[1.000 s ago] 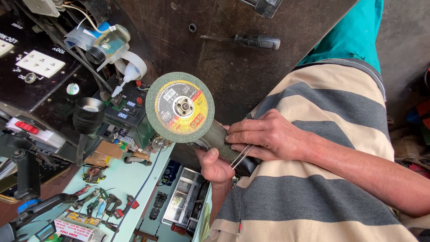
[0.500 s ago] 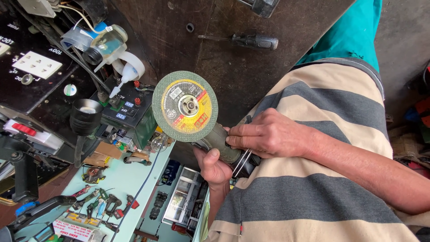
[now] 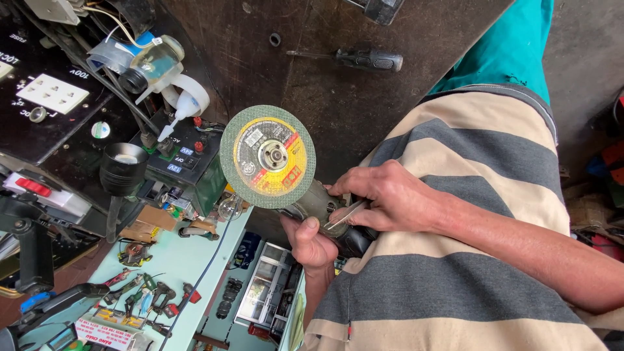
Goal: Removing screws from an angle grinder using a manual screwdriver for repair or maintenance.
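Angle grinder [image 3: 325, 208] held up over the lap, middle of the scene, green cutting disc [image 3: 267, 156] facing the camera. Likely heavy and rigid; disc thin, brittle, abrasive, so best gripped by the body, never the disc. Left hand [image 3: 312, 244] clenched round the body from below, near side; right hand [image 3: 390, 198] grasping thin metal tweezers [image 3: 344, 214] against it. Cluttered tabletop [image 3: 188, 260] to the left.

1. A round yellow, red and silver label [image 3: 270, 155] sits at the centre of the green cutting disc [image 3: 267, 156].
2. A red-and-white printed package [image 3: 103, 331] lies at the lower left on the pale surface [image 3: 188, 260].
3. A small cardboard box [image 3: 144, 224] with a yellow sticker stands behind it.
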